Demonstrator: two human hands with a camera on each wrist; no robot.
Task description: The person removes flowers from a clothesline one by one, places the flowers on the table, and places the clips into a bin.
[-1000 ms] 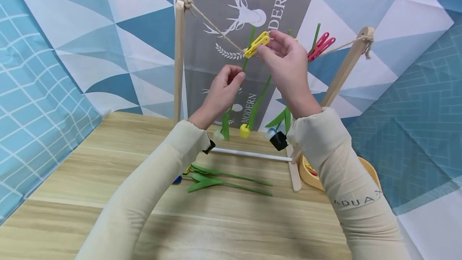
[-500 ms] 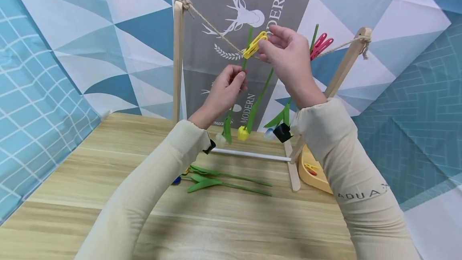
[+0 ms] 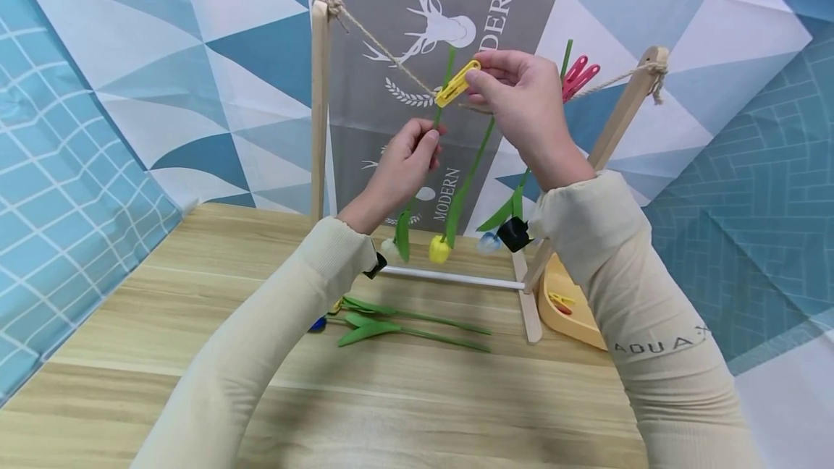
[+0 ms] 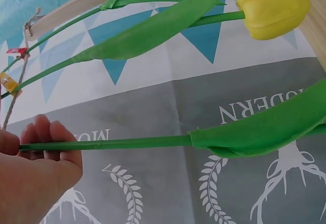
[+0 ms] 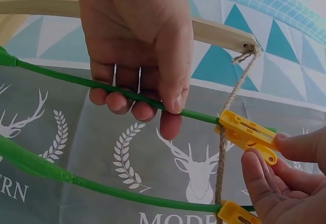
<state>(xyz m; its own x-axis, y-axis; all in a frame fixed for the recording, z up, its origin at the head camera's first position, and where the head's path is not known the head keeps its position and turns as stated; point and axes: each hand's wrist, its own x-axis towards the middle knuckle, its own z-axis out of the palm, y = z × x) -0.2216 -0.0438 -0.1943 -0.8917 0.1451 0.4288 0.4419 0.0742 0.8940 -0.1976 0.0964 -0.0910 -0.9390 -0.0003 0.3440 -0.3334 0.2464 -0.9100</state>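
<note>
My left hand (image 3: 400, 165) pinches the green stem (image 4: 127, 142) of an artificial tulip that hangs head down, its pale flower (image 3: 389, 248) low by my left wrist. Just above, the thumb and fingers of my right hand (image 3: 528, 103) pinch the handle end of a yellow clothespin (image 5: 249, 132). The clothespin's nose sits where the stem crosses the twine rope (image 5: 221, 168). To the right, a yellow tulip (image 3: 439, 249) hangs from a second yellow clothespin (image 5: 235, 214). A bluish tulip (image 3: 490, 242) hangs farther right, its stem top beside a red clothespin (image 3: 578, 78).
The rope runs between a left wooden post (image 3: 319, 107) and a right wooden post (image 3: 625, 111). A white bar (image 3: 449, 278) crosses low between them. More tulips (image 3: 404, 328) lie on the table in front. A yellow-orange bin (image 3: 580, 328) with clothespins stands at right.
My right hand has shifted slightly, and the yellow clothespin's handles look closer together in the head view. My left hand keeps its pinch on the stem.
</note>
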